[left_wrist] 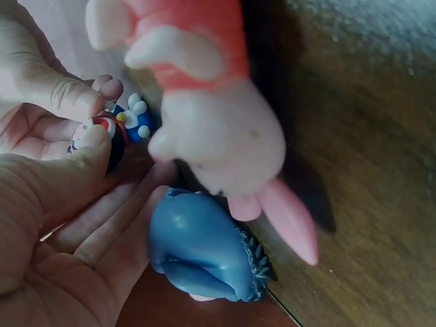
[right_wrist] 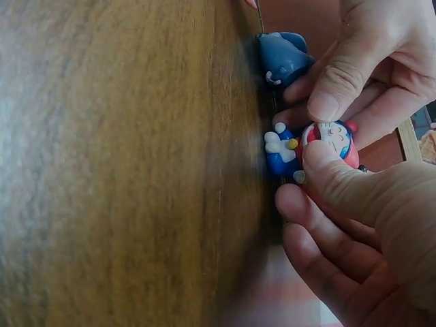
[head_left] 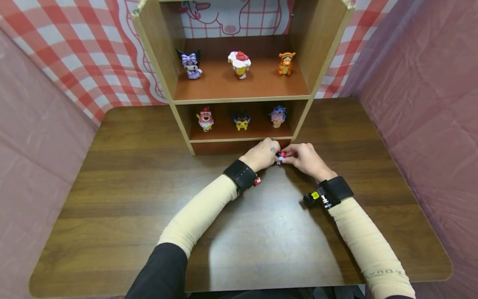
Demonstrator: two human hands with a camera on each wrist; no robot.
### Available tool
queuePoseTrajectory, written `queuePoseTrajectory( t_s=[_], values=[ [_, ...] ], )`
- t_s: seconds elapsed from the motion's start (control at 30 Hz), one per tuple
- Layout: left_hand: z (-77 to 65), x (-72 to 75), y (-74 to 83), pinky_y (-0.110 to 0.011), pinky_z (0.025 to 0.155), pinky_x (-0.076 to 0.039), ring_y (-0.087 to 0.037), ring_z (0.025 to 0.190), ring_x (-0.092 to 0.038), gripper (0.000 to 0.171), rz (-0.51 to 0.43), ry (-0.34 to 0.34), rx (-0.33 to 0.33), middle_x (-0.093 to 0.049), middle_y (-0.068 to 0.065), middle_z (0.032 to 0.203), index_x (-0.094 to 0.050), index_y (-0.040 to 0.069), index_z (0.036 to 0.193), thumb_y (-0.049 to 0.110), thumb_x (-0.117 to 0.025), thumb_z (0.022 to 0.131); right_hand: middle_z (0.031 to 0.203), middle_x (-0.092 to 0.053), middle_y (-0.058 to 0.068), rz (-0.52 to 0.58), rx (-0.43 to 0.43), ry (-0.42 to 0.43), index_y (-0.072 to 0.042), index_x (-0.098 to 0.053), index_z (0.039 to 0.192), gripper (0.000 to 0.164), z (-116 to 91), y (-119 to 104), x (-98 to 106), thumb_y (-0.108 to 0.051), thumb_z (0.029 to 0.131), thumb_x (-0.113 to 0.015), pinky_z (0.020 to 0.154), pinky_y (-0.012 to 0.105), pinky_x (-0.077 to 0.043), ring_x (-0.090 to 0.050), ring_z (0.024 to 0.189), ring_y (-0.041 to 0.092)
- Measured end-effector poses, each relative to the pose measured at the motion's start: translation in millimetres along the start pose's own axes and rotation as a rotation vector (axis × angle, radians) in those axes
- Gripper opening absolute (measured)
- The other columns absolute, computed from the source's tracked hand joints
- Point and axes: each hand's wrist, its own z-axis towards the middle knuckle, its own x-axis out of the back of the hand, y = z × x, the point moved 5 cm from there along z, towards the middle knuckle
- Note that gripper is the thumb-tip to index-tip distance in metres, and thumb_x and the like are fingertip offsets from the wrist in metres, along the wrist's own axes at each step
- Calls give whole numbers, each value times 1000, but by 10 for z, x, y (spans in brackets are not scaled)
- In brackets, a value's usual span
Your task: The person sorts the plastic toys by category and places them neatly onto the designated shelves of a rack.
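Observation:
A small blue-and-white cat figurine with a red hood [head_left: 281, 157] is between my hands in front of the shelf's base. My left hand [head_left: 262, 154] pinches it near the head, its thumb on the face in the left wrist view. From the other side my right hand [head_left: 307, 160] pinches the same figurine [right_wrist: 334, 139], thumb across its front. Its feet point down close over the tabletop. Beside my left fingers is a glossy blue animal figurine [left_wrist: 201, 245], hidden in the head view. A pink figurine in red clothes [left_wrist: 221, 129] looms large near the left wrist camera.
A wooden shelf unit [head_left: 240, 100] stands at the back of the table [head_left: 123, 199]. On its upper level are a purple figurine [head_left: 192, 65], an ice-cream-like one [head_left: 240, 64] and an orange tiger [head_left: 286, 64]. Pink [head_left: 206, 119], yellow [head_left: 242, 121] and purple-blue [head_left: 278, 116] figurines occupy the lower level.

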Motion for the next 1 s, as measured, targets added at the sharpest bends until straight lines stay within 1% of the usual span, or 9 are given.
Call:
queuePoseTrajectory(
  t_s=[0.2, 0.37, 0.47, 0.63, 0.73, 0.87, 1.0],
  values=[
    [-8, -6, 1, -26, 71, -48, -14, 77, -57, 9, -11, -5, 2, -72, -4, 86, -75, 9, 88, 16, -73, 94, 90, -77, 15, 1, 10, -5, 2, -75, 102, 19, -17, -7, 1, -5, 86, -80, 73, 38, -59, -75, 83, 28],
    [-12, -15, -20, -23, 65, -43, -12, 73, -54, 12, -38, -4, 12, -67, 0, 78, -76, 10, 87, 18, -74, 94, 92, -77, 14, -2, 25, -14, 3, -74, 106, 20, -28, -29, -14, -5, 88, -78, 73, 35, -59, -75, 85, 27],
    [-12, -20, -36, -22, 65, -42, -12, 72, -54, 11, -63, -6, 14, -65, 1, 77, -76, 10, 88, 19, -74, 94, 91, -78, 14, -4, 27, -10, 2, -74, 106, 20, -26, -37, -14, -5, 88, -78, 73, 35, -59, -75, 85, 25],
    [-19, -25, -62, -22, 69, -46, -12, 77, -58, 9, -114, -22, 27, -71, 0, 85, -77, 10, 96, 18, -75, 94, 91, -77, 13, -11, 51, -14, 3, -73, 105, 19, -26, -56, -11, -4, 89, -78, 73, 33, -58, -74, 84, 25],
    [-25, -7, -66, -22, 73, -47, -13, 83, -60, 13, -113, -17, 16, -74, -1, 94, -77, 10, 103, 19, -74, 94, 90, -77, 13, -14, 65, -7, 3, -73, 105, 18, -27, -75, 10, -4, 89, -77, 72, 32, -57, -74, 84, 25],
    [-36, 57, -58, -23, 76, -48, -14, 87, -60, 15, -128, 17, -12, -76, -2, 100, -78, 9, 106, 19, -74, 94, 89, -77, 12, -20, 83, 16, 2, -73, 104, 18, -17, -123, 69, -3, 88, -78, 71, 33, -58, -74, 82, 24],
    [-63, 133, -72, -22, 76, -47, -13, 87, -60, 16, -188, 52, -14, -77, -2, 102, -79, 9, 108, 15, -73, 94, 90, -78, 12, -25, 98, 21, 1, -73, 105, 19, 18, -172, 123, -5, 88, -78, 72, 36, -58, -74, 83, 23]
  ],
)
